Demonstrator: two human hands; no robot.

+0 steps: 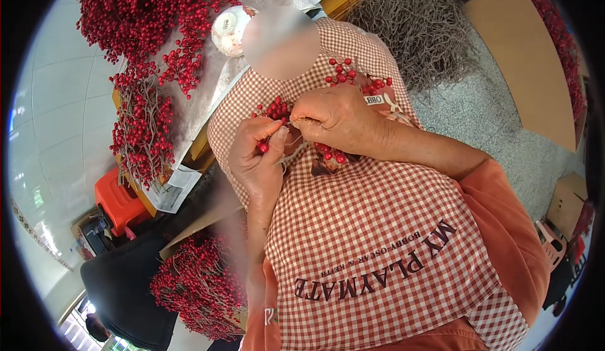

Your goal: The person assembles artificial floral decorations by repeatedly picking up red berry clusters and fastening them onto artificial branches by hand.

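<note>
My left hand (255,159) is closed, with thumb and fingers pinching a sprig of red artificial berries (275,109) in front of the checked apron (372,225). Right beside it, my right hand (346,119) is curled shut, its fingertips meeting the sprig near my left thumb. More red berries (342,72) stick out above the right hand, and several others (331,154) show below it. A thin pale stem runs between the hands. What exactly lies inside the right fingers is hidden.
Berry branches (138,11) heap on the table at upper left, beside a white round dish (228,31). Bare brown twigs (413,33) lie at upper right, near a cardboard sheet (520,55). A red-orange plastic object (123,200) and another berry bunch (195,281) are at left.
</note>
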